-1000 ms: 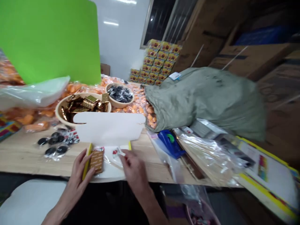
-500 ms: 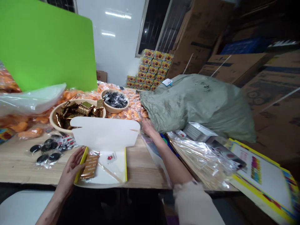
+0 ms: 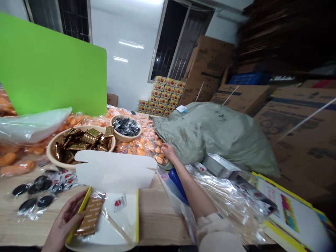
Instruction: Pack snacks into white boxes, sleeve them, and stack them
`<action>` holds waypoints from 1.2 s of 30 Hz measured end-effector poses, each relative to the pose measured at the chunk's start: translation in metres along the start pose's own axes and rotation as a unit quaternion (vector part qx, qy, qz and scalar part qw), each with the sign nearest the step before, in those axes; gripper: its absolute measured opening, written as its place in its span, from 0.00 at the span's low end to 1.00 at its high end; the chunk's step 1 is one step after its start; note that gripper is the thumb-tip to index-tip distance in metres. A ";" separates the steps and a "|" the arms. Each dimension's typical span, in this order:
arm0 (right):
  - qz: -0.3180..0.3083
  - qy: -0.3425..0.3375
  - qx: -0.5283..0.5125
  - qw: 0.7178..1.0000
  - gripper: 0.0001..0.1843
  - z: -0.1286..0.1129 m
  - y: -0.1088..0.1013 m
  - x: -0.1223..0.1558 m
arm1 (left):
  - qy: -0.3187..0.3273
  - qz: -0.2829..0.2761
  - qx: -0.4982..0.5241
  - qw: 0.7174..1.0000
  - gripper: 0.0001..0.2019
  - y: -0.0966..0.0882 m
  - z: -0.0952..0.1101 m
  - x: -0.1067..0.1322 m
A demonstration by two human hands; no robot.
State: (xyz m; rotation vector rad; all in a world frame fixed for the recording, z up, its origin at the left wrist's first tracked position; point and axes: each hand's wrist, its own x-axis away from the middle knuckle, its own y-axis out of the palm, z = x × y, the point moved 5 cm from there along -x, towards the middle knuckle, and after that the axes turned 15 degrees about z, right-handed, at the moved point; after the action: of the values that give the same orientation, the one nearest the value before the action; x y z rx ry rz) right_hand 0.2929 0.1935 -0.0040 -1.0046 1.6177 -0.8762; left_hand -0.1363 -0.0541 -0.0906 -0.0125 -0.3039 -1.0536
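Note:
An open white box with yellow sides (image 3: 137, 213) stands at the table's front edge, its white lid flap (image 3: 115, 168) raised. My left hand (image 3: 67, 218) grips its left wall, thumb inside and fingers outside. Inside lie a brown-gold wrapped packet (image 3: 90, 215), a thin wooden stick (image 3: 117, 225) and a small clear sachet with a red print (image 3: 120, 203). My right hand (image 3: 168, 152) is stretched forward to orange wrapped pieces (image 3: 141, 147) beside the mouth of a grey-green sack (image 3: 217, 133). Its fingers are bent together; what they hold is hidden.
A bowl of gold packets (image 3: 54, 159) and a bowl of black packets (image 3: 125, 138) stand behind the box. Black wrapped discs (image 3: 28, 204) lie left. Bagged wooden sticks (image 3: 225, 199) and printed yellow-edged sheets (image 3: 291, 213) lie right. A green board (image 3: 57, 70) rises at back left.
The camera has tilted up, so the scene sits lower. My right hand has shifted slightly farther in among the orange pieces beside the sack. My left hand still grips the box.

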 end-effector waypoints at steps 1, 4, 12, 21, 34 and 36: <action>0.014 -0.002 -0.001 1.000 0.19 -0.002 -0.004 -0.001 | -0.005 0.001 0.004 1.000 0.36 0.001 0.001 0.001; 0.014 -0.018 -0.003 1.000 0.20 -0.010 -0.005 0.002 | 0.001 0.014 -0.002 1.000 0.35 0.003 0.007 0.003; -0.049 0.005 0.002 0.999 0.16 -0.022 0.025 0.041 | 0.021 0.010 -0.015 1.000 0.33 0.005 0.016 0.009; 0.176 0.110 -0.173 0.963 0.21 -0.013 -0.047 0.037 | 0.062 0.020 -0.005 0.998 0.31 0.003 0.016 0.009; 0.073 0.116 -0.534 0.834 0.15 -0.124 -0.114 0.268 | 0.418 -0.188 -0.143 0.877 0.22 0.098 0.077 0.120; 0.028 0.200 -0.577 0.791 0.17 -0.127 -0.092 0.277 | 0.454 -0.150 -0.195 0.856 0.19 0.095 0.071 0.109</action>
State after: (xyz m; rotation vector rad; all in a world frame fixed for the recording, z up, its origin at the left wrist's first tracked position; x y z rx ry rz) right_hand 0.1443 -0.0878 0.0074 -1.6187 2.6162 0.0942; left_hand -0.0223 -0.0893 0.0178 0.1711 0.7965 -1.2987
